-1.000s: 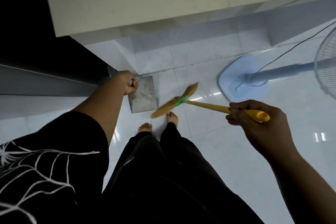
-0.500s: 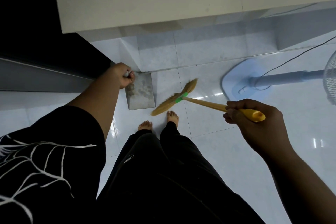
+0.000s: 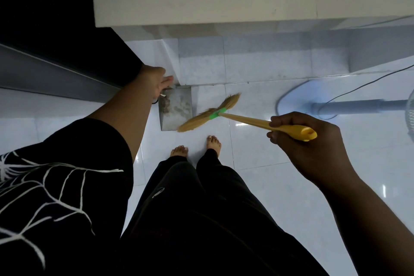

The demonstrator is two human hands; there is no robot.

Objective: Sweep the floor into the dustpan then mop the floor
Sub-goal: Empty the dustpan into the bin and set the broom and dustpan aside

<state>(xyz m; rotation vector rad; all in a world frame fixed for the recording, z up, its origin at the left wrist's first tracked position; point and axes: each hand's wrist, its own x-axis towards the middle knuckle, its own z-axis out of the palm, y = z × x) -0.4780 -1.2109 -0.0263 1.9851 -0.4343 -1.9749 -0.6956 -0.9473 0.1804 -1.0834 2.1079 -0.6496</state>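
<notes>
Now our left hand has let go of the dustpan, fingers apart just above it on the floor, while our right hand still grips the broom beside it, so sweeping seems done.

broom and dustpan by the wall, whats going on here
A barefoot person is sweeping a tiled floor. Their right hand grips the yellow handle of the broom, whose bristles lie at the open edge of the metal dustpan, which already holds some dirt. The left hand is at the dustpan's back end with its fingers stretched out, not clearly gripping it. A fan stands to the right.
</notes>
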